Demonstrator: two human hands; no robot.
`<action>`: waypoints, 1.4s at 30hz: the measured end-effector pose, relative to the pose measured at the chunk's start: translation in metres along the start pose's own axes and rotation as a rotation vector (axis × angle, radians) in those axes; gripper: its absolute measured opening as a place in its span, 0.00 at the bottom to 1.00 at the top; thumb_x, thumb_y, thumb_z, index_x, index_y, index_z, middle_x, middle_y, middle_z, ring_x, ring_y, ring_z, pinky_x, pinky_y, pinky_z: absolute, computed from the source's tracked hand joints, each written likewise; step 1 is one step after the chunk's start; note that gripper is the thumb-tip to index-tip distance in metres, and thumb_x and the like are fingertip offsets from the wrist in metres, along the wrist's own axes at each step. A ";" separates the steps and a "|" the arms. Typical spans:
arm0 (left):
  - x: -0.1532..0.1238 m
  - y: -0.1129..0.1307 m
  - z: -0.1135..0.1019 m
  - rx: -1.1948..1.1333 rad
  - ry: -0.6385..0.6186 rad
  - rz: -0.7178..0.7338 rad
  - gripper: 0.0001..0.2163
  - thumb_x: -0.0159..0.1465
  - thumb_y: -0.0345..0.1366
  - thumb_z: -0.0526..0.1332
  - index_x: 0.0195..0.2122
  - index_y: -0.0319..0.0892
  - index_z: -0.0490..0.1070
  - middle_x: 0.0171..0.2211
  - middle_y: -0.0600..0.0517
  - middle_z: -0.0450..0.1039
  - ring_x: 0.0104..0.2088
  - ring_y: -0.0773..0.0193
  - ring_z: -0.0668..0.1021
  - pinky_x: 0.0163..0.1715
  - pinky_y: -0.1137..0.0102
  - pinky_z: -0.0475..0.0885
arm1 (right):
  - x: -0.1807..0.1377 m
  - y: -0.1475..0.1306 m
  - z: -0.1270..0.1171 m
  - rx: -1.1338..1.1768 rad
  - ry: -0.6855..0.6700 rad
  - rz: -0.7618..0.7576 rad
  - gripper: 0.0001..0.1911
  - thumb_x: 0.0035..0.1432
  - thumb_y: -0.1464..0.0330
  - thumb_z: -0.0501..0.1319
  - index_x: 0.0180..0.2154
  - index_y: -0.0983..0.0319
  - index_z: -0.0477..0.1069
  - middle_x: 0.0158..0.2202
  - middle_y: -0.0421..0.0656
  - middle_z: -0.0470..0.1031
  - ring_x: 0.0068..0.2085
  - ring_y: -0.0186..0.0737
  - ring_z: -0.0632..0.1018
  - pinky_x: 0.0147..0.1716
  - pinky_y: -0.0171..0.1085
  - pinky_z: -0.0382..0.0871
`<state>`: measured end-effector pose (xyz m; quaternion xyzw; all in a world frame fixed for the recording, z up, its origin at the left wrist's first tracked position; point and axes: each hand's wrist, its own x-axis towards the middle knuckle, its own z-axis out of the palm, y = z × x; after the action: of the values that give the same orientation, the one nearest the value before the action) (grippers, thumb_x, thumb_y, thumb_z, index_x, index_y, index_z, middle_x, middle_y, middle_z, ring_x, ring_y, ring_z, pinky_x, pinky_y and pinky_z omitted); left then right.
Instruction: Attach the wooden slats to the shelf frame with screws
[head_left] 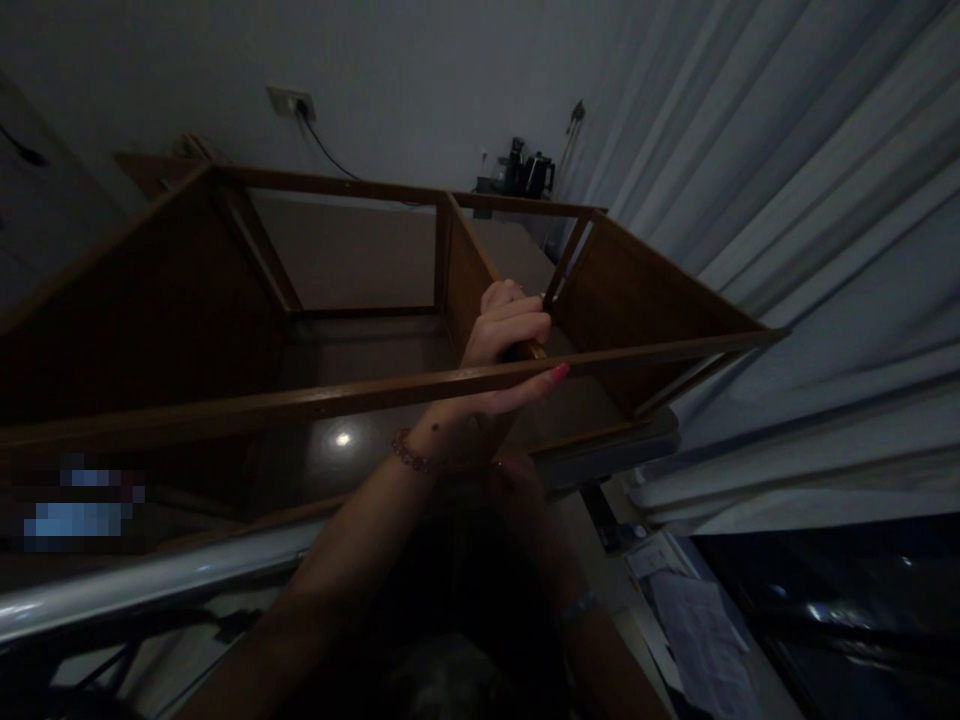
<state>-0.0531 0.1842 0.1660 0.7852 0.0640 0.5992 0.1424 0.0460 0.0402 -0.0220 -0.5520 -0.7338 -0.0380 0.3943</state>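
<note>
A dark wooden cabinet frame lies open side up on a grey table, split by a centre divider. My left hand, with a beaded bracelet on the wrist, reaches over the near rail. Its fingers curl round the top of the divider where it meets the rail, and the thumb lies along the rail's underside. My right hand sits just below the near rail, under the left wrist, against the frame's lower edge. It is in deep shadow and its fingers do not show.
The room is dim. Pale curtains hang close on the right. A kettle stands on a shelf at the back, and a wall socket has a cable. Papers lie low right. A shiny metal bar crosses at lower left.
</note>
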 end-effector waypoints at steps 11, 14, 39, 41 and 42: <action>0.002 0.010 -0.003 -0.034 0.038 0.029 0.22 0.62 0.57 0.52 0.22 0.44 0.55 0.21 0.56 0.59 0.28 0.62 0.69 0.41 0.55 0.67 | -0.007 0.007 -0.015 -0.218 0.202 0.098 0.11 0.59 0.59 0.61 0.38 0.58 0.68 0.32 0.42 0.73 0.38 0.42 0.70 0.40 0.41 0.61; 0.002 0.008 -0.002 -0.042 0.044 0.045 0.21 0.61 0.56 0.53 0.22 0.44 0.55 0.21 0.56 0.59 0.27 0.63 0.67 0.40 0.57 0.66 | -0.010 0.004 -0.019 -0.347 0.120 0.035 0.09 0.62 0.60 0.59 0.34 0.58 0.69 0.30 0.40 0.73 0.37 0.40 0.70 0.41 0.41 0.56; 0.001 0.001 0.002 -0.028 0.080 0.093 0.22 0.61 0.57 0.52 0.23 0.44 0.56 0.21 0.56 0.57 0.27 0.63 0.66 0.36 0.58 0.64 | -0.014 -0.033 -0.009 -0.449 0.102 0.132 0.20 0.69 0.62 0.47 0.27 0.59 0.69 0.25 0.40 0.71 0.31 0.39 0.67 0.37 0.42 0.49; 0.000 -0.001 0.004 -0.023 0.081 0.094 0.22 0.62 0.58 0.51 0.23 0.45 0.57 0.21 0.56 0.58 0.28 0.63 0.67 0.37 0.56 0.65 | -0.016 -0.032 -0.007 -0.413 0.102 0.150 0.19 0.69 0.62 0.49 0.28 0.59 0.69 0.25 0.40 0.71 0.31 0.39 0.67 0.37 0.41 0.50; -0.001 -0.002 0.004 -0.020 0.082 0.093 0.22 0.62 0.58 0.51 0.23 0.45 0.57 0.21 0.56 0.58 0.28 0.63 0.67 0.39 0.55 0.65 | -0.017 -0.031 -0.006 -0.388 0.101 0.159 0.18 0.68 0.63 0.50 0.27 0.59 0.69 0.25 0.40 0.70 0.31 0.39 0.67 0.37 0.41 0.51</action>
<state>-0.0495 0.1851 0.1640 0.7606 0.0273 0.6375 0.1196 0.0243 0.0122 -0.0165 -0.6709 -0.6463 -0.1749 0.3187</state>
